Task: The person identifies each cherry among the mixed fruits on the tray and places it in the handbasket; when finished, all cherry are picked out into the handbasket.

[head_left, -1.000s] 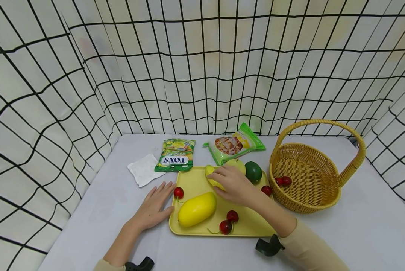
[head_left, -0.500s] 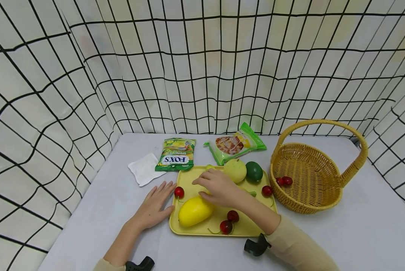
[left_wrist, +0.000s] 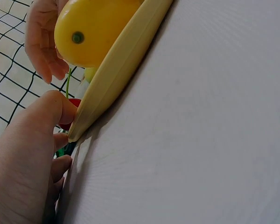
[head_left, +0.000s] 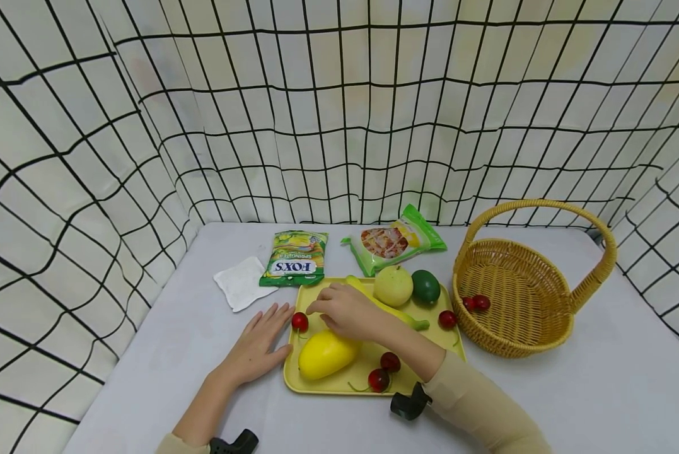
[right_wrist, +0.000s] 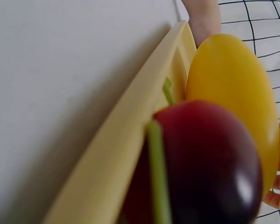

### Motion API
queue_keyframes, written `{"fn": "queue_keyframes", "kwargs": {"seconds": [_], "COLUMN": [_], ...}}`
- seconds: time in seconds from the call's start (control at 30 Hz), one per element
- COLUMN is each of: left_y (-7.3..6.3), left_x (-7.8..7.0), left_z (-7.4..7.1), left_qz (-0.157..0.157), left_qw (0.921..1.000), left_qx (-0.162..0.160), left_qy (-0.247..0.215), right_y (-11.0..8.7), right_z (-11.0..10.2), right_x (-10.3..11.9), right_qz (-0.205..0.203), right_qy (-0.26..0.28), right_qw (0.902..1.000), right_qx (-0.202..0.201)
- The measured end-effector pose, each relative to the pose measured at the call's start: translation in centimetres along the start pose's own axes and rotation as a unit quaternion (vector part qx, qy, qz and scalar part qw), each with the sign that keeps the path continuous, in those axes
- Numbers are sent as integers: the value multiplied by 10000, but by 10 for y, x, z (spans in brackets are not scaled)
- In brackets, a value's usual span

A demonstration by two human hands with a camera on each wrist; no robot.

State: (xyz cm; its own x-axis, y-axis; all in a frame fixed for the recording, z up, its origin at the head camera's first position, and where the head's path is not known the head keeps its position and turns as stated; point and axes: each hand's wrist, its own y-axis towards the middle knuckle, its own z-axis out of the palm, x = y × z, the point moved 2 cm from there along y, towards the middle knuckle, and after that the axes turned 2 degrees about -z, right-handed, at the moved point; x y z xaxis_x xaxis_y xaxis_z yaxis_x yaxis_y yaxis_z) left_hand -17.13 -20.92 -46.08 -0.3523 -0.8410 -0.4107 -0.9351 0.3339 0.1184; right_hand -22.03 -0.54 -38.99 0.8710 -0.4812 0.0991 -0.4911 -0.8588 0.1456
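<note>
My left hand [head_left: 258,353] lies with its fingers spread at the left edge of a yellow tray [head_left: 316,295]; its thumb meets the rim in the left wrist view. Over the tray's left half is my right hand [head_left: 347,312], fingers loosely bent and holding nothing. Its fingertips point at a red cherry [head_left: 300,322] in the far left part of the tray. Below that hand lies a yellow mango [head_left: 326,356], partly covered by it. A banana [head_left: 410,320] sits beyond the right wrist, beside a pale green pear [head_left: 393,285] and a dark green fruit [head_left: 425,287].
Two dark cherries [head_left: 379,380] lie near the tray's front edge, another cherry [head_left: 447,320] at its right. A wicker basket [head_left: 521,347] stands to the right with red cherries [head_left: 475,303] inside. Behind are a FOX'S bag [head_left: 295,258], a green snack packet [head_left: 393,243] and a white tissue [head_left: 243,284].
My right hand has moved left from the banana, past it to above the mango, baring the banana and pear. The left hand has stayed where it was.
</note>
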Motion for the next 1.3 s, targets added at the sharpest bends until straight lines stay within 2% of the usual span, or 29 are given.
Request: {"fn": "queue_keyframes", "kwargs": {"seconds": [0.27, 0.53, 1.03, 1.3], "left_y": [-1, 0, -1, -1], "left_x": [0, 0, 2, 2], "left_z": [-1, 0, 1, 1], "left_qz": [-56, -18, -73, -68], "left_qw": [10000, 10000, 10000, 10000], "left_qx": [28, 8, 8, 23], "left_qy": [-18, -46, -7, 15], "right_y": [12, 22, 27, 28], "right_z": [4, 10, 12, 12], "right_x": [-1, 0, 3, -1], "right_qz": [-36, 74, 16, 179], "right_qy": [-3, 75, 142, 371], "right_qw": [9999, 9989, 9974, 9931], "right_qx": [123, 461, 711, 1095]}}
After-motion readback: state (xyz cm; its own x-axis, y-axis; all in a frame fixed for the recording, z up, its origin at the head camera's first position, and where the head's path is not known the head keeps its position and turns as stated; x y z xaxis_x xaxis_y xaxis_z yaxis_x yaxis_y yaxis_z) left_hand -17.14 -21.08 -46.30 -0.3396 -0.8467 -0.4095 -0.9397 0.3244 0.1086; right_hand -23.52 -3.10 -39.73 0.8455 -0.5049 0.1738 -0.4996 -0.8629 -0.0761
